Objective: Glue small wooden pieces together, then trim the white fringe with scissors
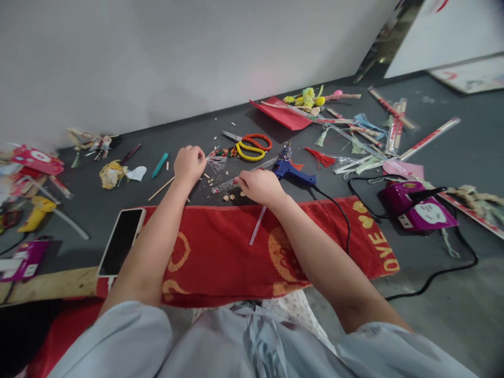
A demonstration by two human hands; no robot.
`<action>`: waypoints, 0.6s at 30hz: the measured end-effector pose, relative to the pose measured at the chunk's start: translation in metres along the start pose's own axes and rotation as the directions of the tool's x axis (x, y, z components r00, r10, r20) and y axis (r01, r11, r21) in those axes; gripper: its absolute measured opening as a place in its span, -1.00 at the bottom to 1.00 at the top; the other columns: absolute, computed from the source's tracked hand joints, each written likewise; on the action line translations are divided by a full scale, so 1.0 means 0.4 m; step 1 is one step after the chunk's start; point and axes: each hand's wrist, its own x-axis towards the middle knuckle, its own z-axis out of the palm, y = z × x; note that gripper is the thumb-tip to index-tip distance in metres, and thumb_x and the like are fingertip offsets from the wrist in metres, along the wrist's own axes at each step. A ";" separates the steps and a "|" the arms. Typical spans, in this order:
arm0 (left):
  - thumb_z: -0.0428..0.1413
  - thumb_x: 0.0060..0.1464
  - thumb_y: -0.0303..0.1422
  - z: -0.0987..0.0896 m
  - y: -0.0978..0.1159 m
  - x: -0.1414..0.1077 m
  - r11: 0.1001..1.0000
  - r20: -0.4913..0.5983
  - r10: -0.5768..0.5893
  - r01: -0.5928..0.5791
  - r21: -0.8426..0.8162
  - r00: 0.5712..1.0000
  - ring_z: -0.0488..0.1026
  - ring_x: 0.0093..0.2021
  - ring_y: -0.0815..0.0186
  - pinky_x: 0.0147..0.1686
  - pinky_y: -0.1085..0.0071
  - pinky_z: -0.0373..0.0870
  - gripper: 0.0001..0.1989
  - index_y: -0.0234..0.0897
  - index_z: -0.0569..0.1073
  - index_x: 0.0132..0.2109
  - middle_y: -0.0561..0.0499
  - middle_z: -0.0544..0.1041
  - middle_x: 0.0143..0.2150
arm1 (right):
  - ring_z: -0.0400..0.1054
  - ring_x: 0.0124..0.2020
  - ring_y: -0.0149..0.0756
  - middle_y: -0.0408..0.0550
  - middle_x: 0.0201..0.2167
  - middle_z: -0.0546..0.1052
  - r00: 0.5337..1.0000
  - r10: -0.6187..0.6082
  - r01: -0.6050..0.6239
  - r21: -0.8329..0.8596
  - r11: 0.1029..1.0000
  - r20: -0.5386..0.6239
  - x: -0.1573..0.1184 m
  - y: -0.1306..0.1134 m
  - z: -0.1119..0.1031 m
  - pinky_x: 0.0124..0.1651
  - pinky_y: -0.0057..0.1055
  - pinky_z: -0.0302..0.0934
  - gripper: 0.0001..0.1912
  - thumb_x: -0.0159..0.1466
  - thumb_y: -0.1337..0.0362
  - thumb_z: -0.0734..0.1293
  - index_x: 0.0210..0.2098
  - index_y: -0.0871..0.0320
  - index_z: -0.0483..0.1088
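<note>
My left hand (189,165) is closed in a pinch over the dark table, its fingertips beside a wispy bundle of pale thin strands (216,163). What lies inside that pinch is too small to make out. Fingers curled, my right hand (260,186) rests over a clear plastic sleeve (225,186); its grip is hidden. Below its wrist a translucent glue stick (257,227) lies across the red towel (220,252). Just right of this hand is a blue hot glue gun (295,173). Small wooden flower-like pieces (232,197) lie between my hands.
Orange-and-yellow scissors (252,146) lie behind my hands. A phone (122,241) sits left of my left forearm, near a teal pen (159,165). On the right are a purple power socket (419,206) with black cable, red tassels (321,156) and wrapped sticks (429,139).
</note>
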 end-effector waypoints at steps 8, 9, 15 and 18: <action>0.09 0.04 -0.40 -0.087 0.067 -0.088 0.805 0.003 -0.278 0.235 -0.545 0.960 0.36 -0.37 0.35 -0.26 0.36 0.33 -0.94 -0.27 0.44 -0.37 -0.01 0.47 -0.40 | 0.47 -0.29 -0.17 0.09 -0.28 0.61 0.999 0.023 -0.020 0.105 0.994 -0.028 0.001 0.001 0.002 -0.38 -0.37 0.00 -0.61 0.40 0.15 0.07 -0.19 0.18 0.48; 0.13 0.02 -0.37 -0.098 0.087 -0.107 0.629 0.114 -0.318 0.299 -0.718 0.941 0.32 -0.44 0.41 -0.35 0.40 0.31 -0.93 -0.28 0.46 -0.36 0.02 0.44 -0.43 | 0.46 -0.30 -0.19 0.07 -0.29 0.60 0.998 0.026 -0.018 0.150 0.988 -0.053 0.000 0.001 0.002 -0.37 -0.38 0.02 -0.64 0.38 0.15 0.10 -0.15 0.18 0.47; 0.31 -0.20 -0.38 -0.139 0.165 -0.195 -0.183 0.590 -0.046 0.574 -0.798 0.806 0.02 -0.64 0.62 -0.67 0.57 -0.09 -0.83 -0.32 0.49 -0.43 0.16 0.24 -0.58 | 0.25 -0.50 -0.44 -0.14 -0.50 0.46 0.944 -0.112 0.260 0.487 0.834 -0.311 -0.013 -0.003 0.014 -0.35 -0.47 0.08 -0.65 0.32 0.17 0.22 0.00 0.21 0.43; 0.34 -0.23 -0.39 -0.137 0.168 -0.208 -0.235 0.629 -0.005 0.610 -0.756 0.777 -0.09 -0.68 0.64 -0.71 0.57 -0.21 -0.83 -0.32 0.50 -0.47 0.22 0.13 -0.65 | 0.08 -0.58 -0.47 -0.25 -0.61 0.28 0.907 -0.126 0.350 0.551 0.757 -0.402 -0.017 -0.006 0.022 -0.41 -0.49 0.05 -0.61 0.32 0.09 0.22 -0.01 0.20 0.45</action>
